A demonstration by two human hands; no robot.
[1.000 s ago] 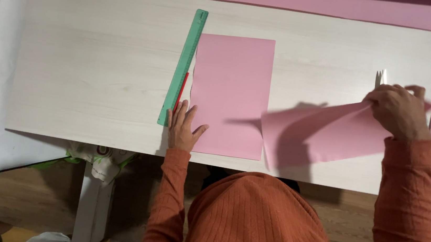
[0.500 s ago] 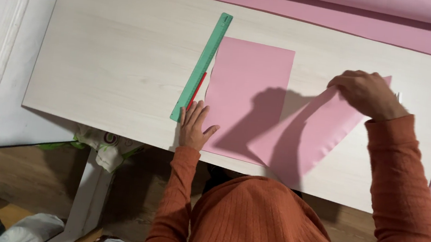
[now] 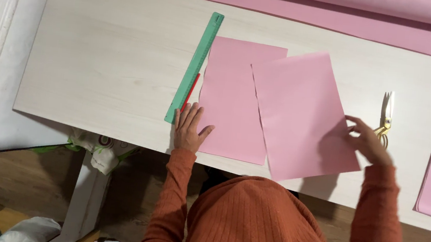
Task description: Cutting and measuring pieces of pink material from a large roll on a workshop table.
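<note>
At the left near edge of the white table (image 3: pixel 99 73), my left hand (image 3: pixel 189 129) lies flat, fingers spread, holding nothing, just pressing the near-left corner of the flat pink sheet (image 3: pixel 231 96). Green ruler (image 3: pixel 194 67) runs along that sheet's left edge, red pencil (image 3: pixel 190 91) tucked against it. Tilted pink sheet (image 3: pixel 300 113) overlaps the flat one on its right side. My right hand (image 3: pixel 367 141) pinches its right edge, fingers closed on the paper. Yellow-handled scissors (image 3: pixel 386 115) lie just right of that hand. More pink paper at far and right edges. Risk: the tilted sheet's near corner sits close to the table edge, so a careless tug could slide it off or crease it; my wrist could also knock the scissors.
</note>
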